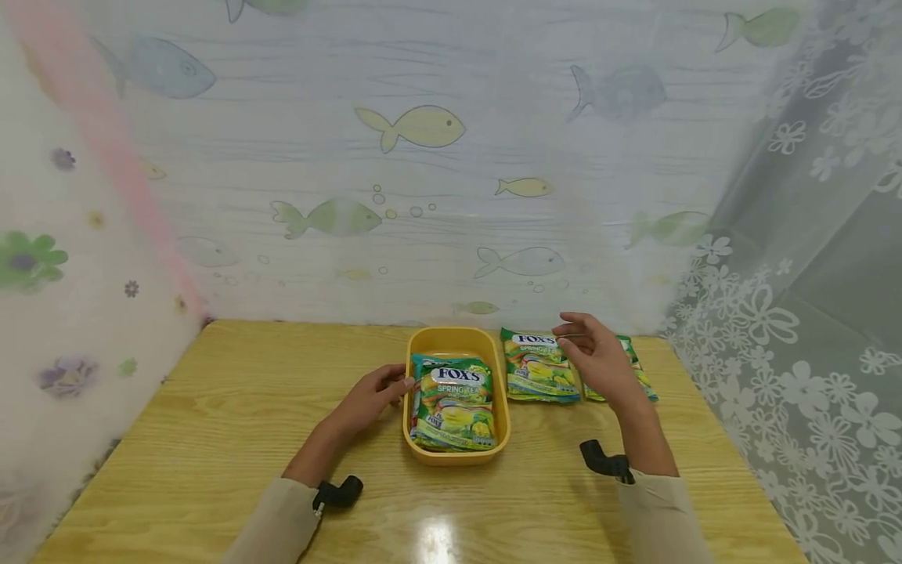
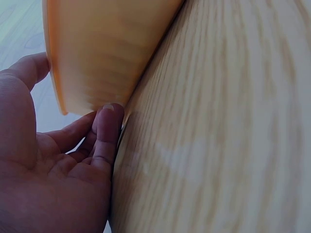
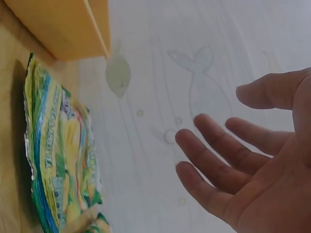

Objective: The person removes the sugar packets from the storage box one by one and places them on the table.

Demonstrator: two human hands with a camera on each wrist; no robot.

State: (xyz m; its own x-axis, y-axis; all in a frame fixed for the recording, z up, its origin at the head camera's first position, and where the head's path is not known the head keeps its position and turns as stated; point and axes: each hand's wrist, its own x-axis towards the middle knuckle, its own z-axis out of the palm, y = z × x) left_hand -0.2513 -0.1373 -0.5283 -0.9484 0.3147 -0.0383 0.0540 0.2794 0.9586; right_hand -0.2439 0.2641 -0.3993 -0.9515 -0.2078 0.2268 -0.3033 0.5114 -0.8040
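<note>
A yellow plastic tub [image 1: 457,459] stands on the table with green FOX'S Spring Tea candy packs [image 1: 454,407] lying inside. My left hand [image 1: 373,399] holds its left side, the thumb on the rim. In the left wrist view the curled fingers [image 2: 108,126] are low against the tub's outer wall [image 2: 107,53]. To the right of the tub lies another candy pack [image 1: 537,372]. My right hand [image 1: 599,360] hovers over the packs on the right, fingers spread and holding nothing. It partly hides a further green pack [image 1: 637,376].
The wooden table [image 1: 232,439] ends at a fish-printed curtain [image 1: 423,235] along its back edge. A flower-patterned sheer curtain [image 1: 789,392] hangs at the right side. Black wrist mounts [image 1: 340,492] sit at both cuffs.
</note>
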